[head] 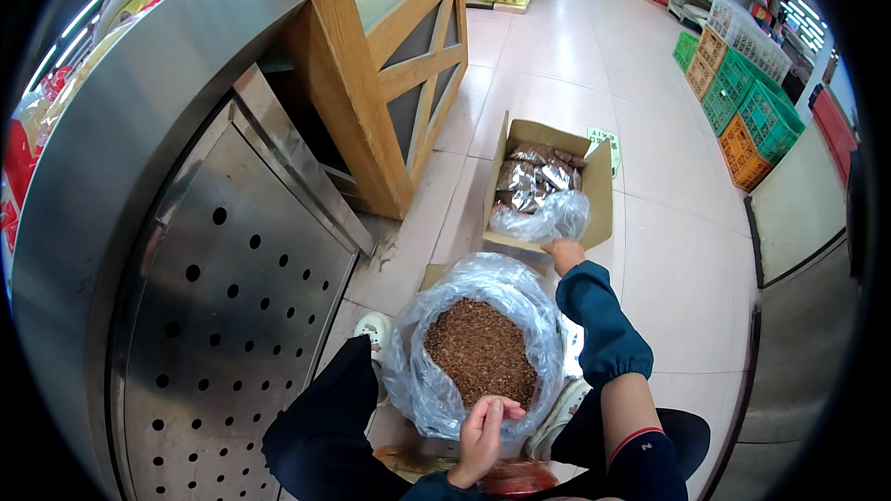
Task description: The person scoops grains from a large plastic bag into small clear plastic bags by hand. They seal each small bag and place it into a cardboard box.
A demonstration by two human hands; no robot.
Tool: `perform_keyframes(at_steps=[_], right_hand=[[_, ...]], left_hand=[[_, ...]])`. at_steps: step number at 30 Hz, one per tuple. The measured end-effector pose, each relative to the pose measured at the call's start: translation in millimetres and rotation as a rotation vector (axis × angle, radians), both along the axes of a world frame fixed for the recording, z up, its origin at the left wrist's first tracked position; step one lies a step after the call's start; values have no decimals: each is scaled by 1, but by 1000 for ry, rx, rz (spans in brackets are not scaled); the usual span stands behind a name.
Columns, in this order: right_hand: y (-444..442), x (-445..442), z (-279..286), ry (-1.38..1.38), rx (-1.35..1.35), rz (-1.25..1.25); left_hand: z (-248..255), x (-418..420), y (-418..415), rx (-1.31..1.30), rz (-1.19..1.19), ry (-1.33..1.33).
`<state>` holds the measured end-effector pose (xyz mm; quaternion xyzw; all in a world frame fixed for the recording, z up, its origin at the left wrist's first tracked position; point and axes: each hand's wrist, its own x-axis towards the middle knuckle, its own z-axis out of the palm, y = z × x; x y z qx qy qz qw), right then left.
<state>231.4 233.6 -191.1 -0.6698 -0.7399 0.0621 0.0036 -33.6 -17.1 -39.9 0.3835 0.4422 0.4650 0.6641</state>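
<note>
A large clear plastic bag full of brown granules stands between my feet, its mouth folded wide. Over the near rim is my left hand, fingers curled and thumb laid against them; nothing shows in it, though its inside is hidden. My right hand reaches forward to the near edge of an open cardboard box. Its fingertips are partly hidden, so whether they grip the box edge or plastic is unclear. Inside the box lie several filled clear packets and a crumpled bunch of clear plastic bags.
To the left stands a perforated stainless-steel panel under a curved metal counter edge. A wooden display bin is ahead. Stacked plastic crates line the right. Red and yellow plastic packaging lies below my left hand.
</note>
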Motion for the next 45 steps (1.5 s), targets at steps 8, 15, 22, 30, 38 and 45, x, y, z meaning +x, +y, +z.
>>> perform_keyframes(at_steps=[8,15,22,30,38,45], right_hand=[[-55,-7,-19,80,192,181],[-78,35,78,22,-168,229],[-125,81,104,34,-58,31],[-35,92,29,-425,358,196],[-2,113,-3,-409,251,246],[14,101,-6,-402,230,174]], left_hand=[[5,4,-4,27,-58,0],[5,8,-8,43,-44,12],[-4,16,-10,75,-90,86],[-17,12,-5,121,-142,225],[-25,14,-3,36,-166,152],[-16,8,0,41,-152,151]])
